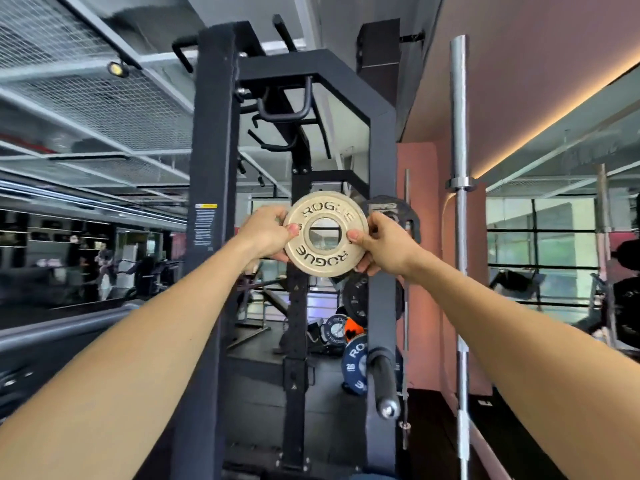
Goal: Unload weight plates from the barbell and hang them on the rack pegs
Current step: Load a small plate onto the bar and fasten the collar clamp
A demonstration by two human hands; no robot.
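head view: small pale plate held out at arm's length in front of the rack upright, left hand and right hand pinching opposite rims, thumbs near the bore. risky: no peg visibly lined up, rim-only grip could slip

Head-worn camera faces forward, close to the black rack.
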